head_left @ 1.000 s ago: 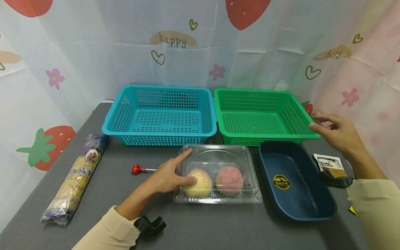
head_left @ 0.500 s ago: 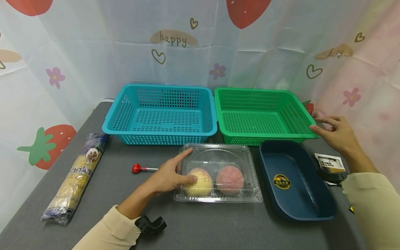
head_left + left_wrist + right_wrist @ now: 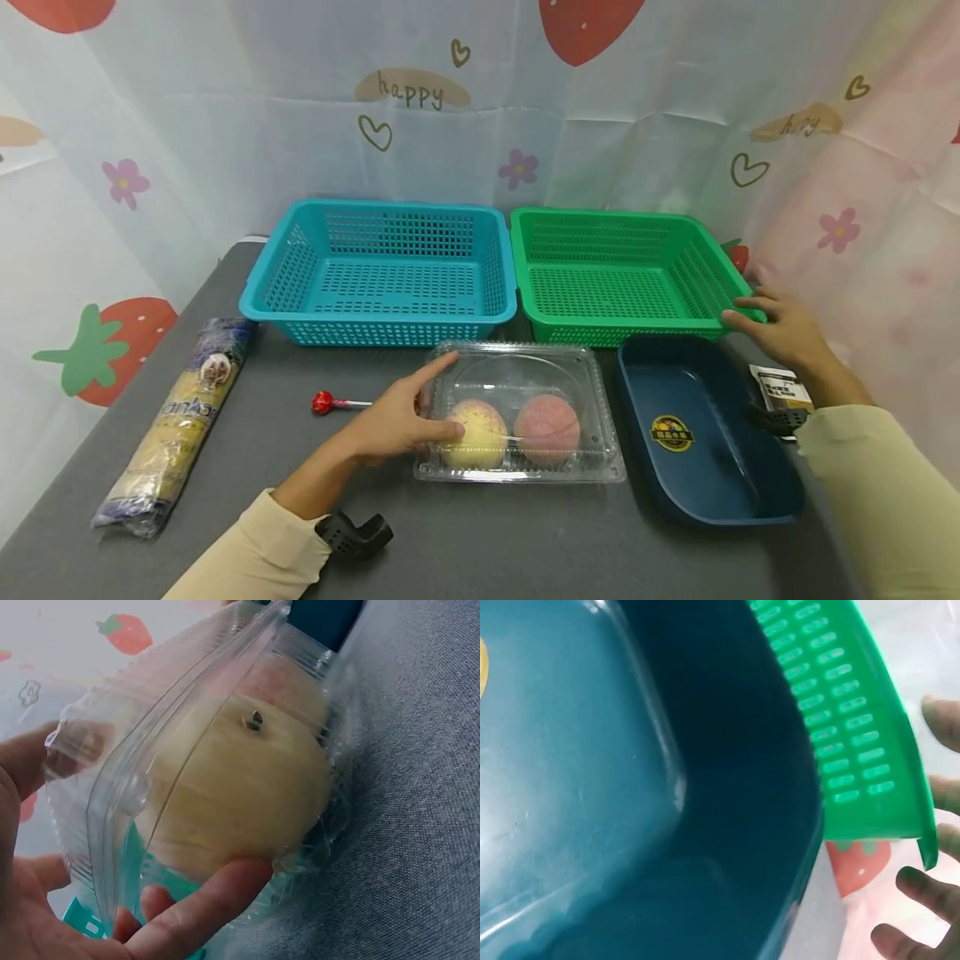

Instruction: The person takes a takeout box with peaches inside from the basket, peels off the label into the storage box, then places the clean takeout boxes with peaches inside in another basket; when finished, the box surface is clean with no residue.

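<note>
A clear plastic clamshell box (image 3: 527,371) stands in front of the baskets, with a yellow round fruit (image 3: 476,435) and a pink one (image 3: 547,429) inside. My left hand (image 3: 393,425) grips the box's left end, index finger along the lid and thumb over the yellow fruit. In the left wrist view, a dark stem shows on that yellow fruit (image 3: 247,776). My right hand (image 3: 783,333) is at the front right corner of the green basket (image 3: 622,323), holding nothing. Its fingers are spread beside the rim in the right wrist view.
A blue basket (image 3: 378,318) adjoins the green one. The dark blue tub (image 3: 705,467) lies right of the box, with a white-and-brown packet (image 3: 780,387) beyond it. At left are a red lollipop (image 3: 322,403) and a long plastic-wrapped pack (image 3: 176,429). A printed curtain hangs behind.
My right hand has moved left and slightly down, closer over the green basket's corner. My left hand stays on the box.
</note>
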Demonstrator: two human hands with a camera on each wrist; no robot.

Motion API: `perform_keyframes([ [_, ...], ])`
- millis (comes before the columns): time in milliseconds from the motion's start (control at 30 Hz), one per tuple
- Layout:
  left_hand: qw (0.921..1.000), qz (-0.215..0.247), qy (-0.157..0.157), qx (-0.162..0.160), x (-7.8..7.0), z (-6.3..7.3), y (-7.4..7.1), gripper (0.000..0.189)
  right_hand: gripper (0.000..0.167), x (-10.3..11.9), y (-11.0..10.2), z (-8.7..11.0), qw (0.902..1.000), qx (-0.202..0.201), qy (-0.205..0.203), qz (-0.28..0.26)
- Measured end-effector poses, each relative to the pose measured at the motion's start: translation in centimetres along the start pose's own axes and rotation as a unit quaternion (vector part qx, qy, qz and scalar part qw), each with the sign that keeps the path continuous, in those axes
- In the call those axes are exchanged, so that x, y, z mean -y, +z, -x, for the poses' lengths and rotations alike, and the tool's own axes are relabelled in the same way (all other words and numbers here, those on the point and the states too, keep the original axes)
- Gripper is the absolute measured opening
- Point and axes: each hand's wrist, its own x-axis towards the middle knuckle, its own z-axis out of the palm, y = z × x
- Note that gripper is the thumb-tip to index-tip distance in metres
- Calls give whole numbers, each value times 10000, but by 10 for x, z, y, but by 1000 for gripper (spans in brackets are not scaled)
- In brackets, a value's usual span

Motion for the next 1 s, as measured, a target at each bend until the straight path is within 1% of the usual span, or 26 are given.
perform_keyframes([
  [133,9996,205,126,145,-2,0,-3,94,68,-2,1,-1,9993,270,242,4],
  [233,9989,384,245,112,-5,1,-3,95,72,-2,1,0,9989,311,356,-65],
  [367,9956,875,330,69,-11,2,-4,97,75,0,1,0,9983,325,453,-165],
  [467,9900,1364,330,150,-18,4,-5,98,76,2,1,0,9980,347,493,-183],
  [633,9801,1950,314,218,-33,6,-8,99,76,5,1,-1,9979,330,501,-224],
  [767,9780,2063,233,185,-48,5,-11,99,76,5,1,-1,9980,319,478,-268],
  [833,9786,2042,182,175,-56,3,-11,98,75,5,1,-1,9979,328,485,-267],
  [1000,9804,1965,107,108,-78,-7,-11,96,75,1,0,0,9980,329,494,-231],
])
